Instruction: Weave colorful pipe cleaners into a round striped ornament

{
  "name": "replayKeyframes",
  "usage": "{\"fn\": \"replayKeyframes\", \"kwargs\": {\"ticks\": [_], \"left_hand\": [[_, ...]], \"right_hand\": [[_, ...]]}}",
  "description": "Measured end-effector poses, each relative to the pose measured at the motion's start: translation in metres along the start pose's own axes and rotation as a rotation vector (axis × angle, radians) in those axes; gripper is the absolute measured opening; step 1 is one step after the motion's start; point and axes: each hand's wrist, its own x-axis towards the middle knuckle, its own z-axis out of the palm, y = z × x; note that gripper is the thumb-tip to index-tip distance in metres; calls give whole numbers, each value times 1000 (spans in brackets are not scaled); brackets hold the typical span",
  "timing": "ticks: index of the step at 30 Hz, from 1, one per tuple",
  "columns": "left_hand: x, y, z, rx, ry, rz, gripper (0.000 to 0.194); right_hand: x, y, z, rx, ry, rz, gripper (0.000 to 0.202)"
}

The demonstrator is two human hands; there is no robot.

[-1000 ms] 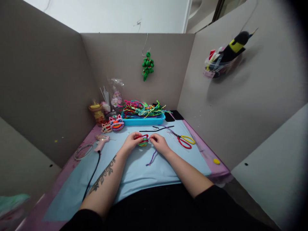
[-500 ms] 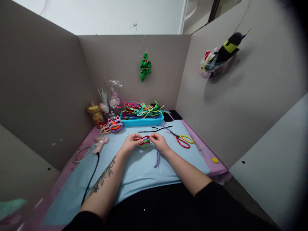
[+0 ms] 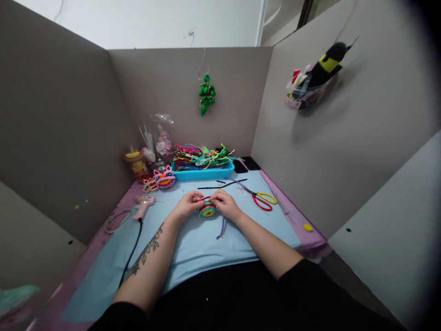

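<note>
A small round piece of coiled colourful stems, green, red and yellow, is held between both hands over the blue cloth. My left hand pinches its left upper edge. The fingers of my right hand are closed on its top right side, and they hide part of it. A purple stem hangs below my right hand onto the cloth. Just beyond the hands lies a long black stem.
A blue tray heaped with colourful stems stands at the back. Scissors lie at the right, a pink glue gun with a black cord at the left. Finished lion-like faces sit back left. Grey panels enclose the table.
The coiled piece has tilted, so more of its round face shows. My right hand has shifted slightly left along its top, and the purple stem has swung left with it.
</note>
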Motion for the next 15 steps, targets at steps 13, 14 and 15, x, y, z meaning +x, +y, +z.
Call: {"fn": "replayKeyframes", "kwargs": {"ticks": [13,14,15], "left_hand": [[-1,3,-4,-10,6,-4,45],[-1,4,-3,-14,0,-5,45],[-2,5,-3,-17,-9,-8,44]], "right_hand": [[0,5,-1,180,51,187,15],[1,7,-1,190,50,212,16],[1,8,0,193,43,228,16]]}}
